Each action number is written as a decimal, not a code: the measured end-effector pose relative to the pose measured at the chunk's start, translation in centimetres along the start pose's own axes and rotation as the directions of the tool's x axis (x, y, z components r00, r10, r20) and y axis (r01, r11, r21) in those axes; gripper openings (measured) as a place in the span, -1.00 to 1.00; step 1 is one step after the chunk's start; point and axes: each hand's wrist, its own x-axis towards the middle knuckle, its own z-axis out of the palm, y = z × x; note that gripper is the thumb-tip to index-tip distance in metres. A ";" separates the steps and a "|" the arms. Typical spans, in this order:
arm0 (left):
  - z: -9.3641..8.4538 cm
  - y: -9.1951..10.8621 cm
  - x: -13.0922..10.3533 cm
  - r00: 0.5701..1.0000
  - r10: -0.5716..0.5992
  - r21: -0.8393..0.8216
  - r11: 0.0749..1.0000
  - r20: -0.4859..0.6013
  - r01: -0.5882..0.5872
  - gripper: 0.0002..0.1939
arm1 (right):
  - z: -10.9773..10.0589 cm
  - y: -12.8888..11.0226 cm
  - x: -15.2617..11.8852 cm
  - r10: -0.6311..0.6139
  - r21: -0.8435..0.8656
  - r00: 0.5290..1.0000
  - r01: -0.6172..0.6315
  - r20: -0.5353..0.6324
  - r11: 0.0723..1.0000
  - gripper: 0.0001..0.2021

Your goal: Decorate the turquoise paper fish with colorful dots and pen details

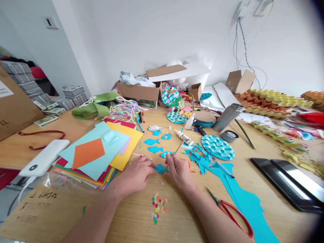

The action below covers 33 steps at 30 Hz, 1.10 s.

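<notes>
My left hand [141, 171] has its fingers closed at the left edge of a small blue paper fish [160, 168] lying on the table. My right hand [181, 171] is closed around a thin stick [179, 148], which slants up and to the right; its lower end is hidden by the fingers. Beyond the hands lie more blue paper fish [155, 149], one of them with coloured dots [166, 155]. Several small round paper dots [157, 206] in mixed colours are scattered nearer to me, between my forearms. A glue bottle [185, 137] lies on its side past the right hand.
Red-handled scissors [234, 214] and blue paper scraps [238, 189] lie to the right, near a black tablet [286, 182]. Coloured paper sheets [101, 152] are stacked at left beside a white power bank [45, 158]. A grey thermos [229, 116] and a wavy blue disc [217, 147] stand farther back.
</notes>
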 end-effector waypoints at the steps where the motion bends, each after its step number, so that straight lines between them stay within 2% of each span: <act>1: 0.0 0.0 0.0 1.000 0.003 0.000 1.000 -0.003 -0.003 -0.50 | 0.0 0.0 0.0 0.004 0.006 1.000 -0.004 -0.002 1.000 -0.50; 10: 0.0 0.0 -0.1 1.000 0.010 0.002 1.000 -0.004 -0.010 -0.50 | -0.1 -0.1 0.1 0.070 0.006 0.997 -0.070 0.017 0.998 -0.47; 16: -0.1 0.1 -0.1 1.000 -0.003 -0.004 1.000 0.001 0.003 -0.51 | -0.1 0.0 0.0 0.056 -0.001 0.998 -0.056 0.014 0.998 -0.48; 28: 0.0 0.1 0.0 1.000 0.002 -0.006 1.000 -0.002 -0.002 -0.54 | -0.2 -0.1 0.0 0.130 0.018 0.991 -0.130 -0.007 0.991 -0.46; 33: 0.0 0.1 0.0 1.000 0.000 -0.012 1.000 -0.002 0.000 -0.53 | 0.0 0.0 0.1 0.125 0.015 0.992 -0.126 0.015 0.992 -0.48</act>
